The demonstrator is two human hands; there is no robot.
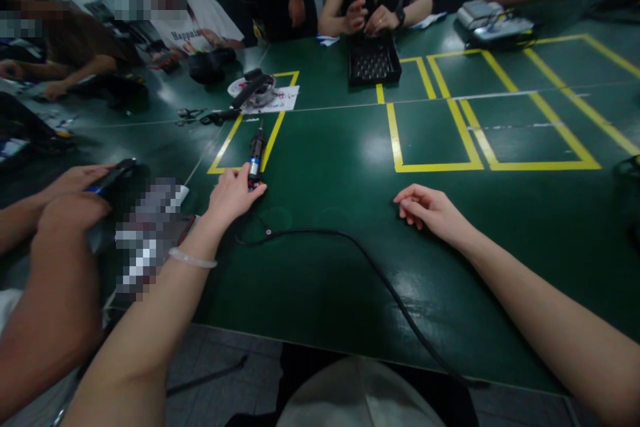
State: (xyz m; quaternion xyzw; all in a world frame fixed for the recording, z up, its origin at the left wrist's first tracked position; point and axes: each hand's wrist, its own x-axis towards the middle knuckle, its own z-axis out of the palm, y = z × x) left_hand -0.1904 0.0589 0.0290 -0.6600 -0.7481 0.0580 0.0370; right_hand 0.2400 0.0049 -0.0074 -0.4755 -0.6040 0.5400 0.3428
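Observation:
My left hand [233, 195] is closed round the rear end of an electric screwdriver [257, 152], which lies on the green table with its bit pointing away from me. The thumb sticks out to the right, and part of the grip is hidden behind the fingers. A black cable [345, 235] runs from near this hand across the table to the front edge. My right hand [423, 207] rests on the table further right, its fingers loosely bent and slightly apart, holding nothing.
Yellow tape [440, 167] marks rectangles on the table. A black tray [375, 63] stands at the far side before a seated person. Tape rolls [257, 90] lie on a white paper [285, 99]. At the left, a neighbour's hands hold a dark tool [117, 173].

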